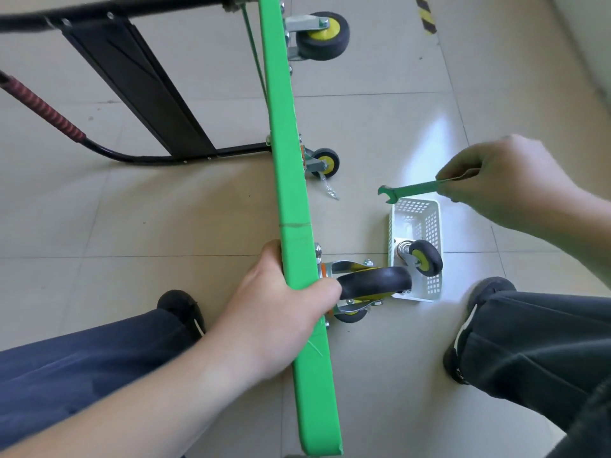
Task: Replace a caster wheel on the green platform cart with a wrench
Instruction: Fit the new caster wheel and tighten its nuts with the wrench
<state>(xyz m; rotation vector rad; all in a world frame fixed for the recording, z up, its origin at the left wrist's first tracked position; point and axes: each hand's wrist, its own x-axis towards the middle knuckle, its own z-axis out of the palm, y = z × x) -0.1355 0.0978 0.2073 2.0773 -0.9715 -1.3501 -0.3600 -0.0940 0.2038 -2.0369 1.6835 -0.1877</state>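
Observation:
The green platform cart (287, 166) stands on its side edge, running from the top middle to the bottom of the view. My left hand (281, 309) grips its upper edge near the nearest caster wheel (373, 287), a black tyre with a yellow hub in a metal bracket. My right hand (496, 180) pinches a green open-ended wrench (410, 189) by its handle, held in the air above a white perforated basket (429, 219). A loose caster wheel (425, 257) with a spring lies in that basket.
Two more casters are on the cart's underside: one far (322, 33), one in the middle (325, 161). The black folded handle frame (139, 90) lies to the left. My shoes (183, 309) and legs flank the cart on a tiled floor. A small clear plastic bag (329, 190) lies near the middle caster.

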